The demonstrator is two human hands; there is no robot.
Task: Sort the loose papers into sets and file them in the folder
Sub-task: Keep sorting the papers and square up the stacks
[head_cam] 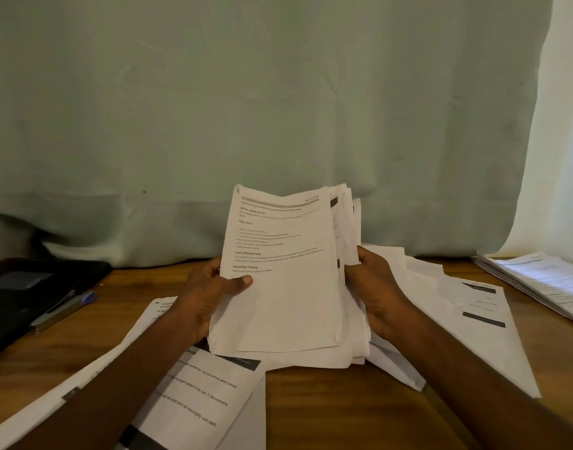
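I hold a thick stack of printed white papers (288,287) upright over the middle of the wooden table (337,404). My left hand (207,293) grips its left edge, thumb across the front sheet. My right hand (376,287) clasps the right edge, where several sheets fan out behind the top page. Loose printed sheets (210,394) lie flat under my left forearm, and more loose sheets (467,306) spread out to the right. A black folder (28,287) lies open at the far left, with a metal clip and a blue-tipped pen (67,308) on it.
Another pile of printed papers (545,280) sits at the right edge of the table. A pale green curtain (246,108) hangs right behind the table, with a lighter cloth (561,157) at the far right.
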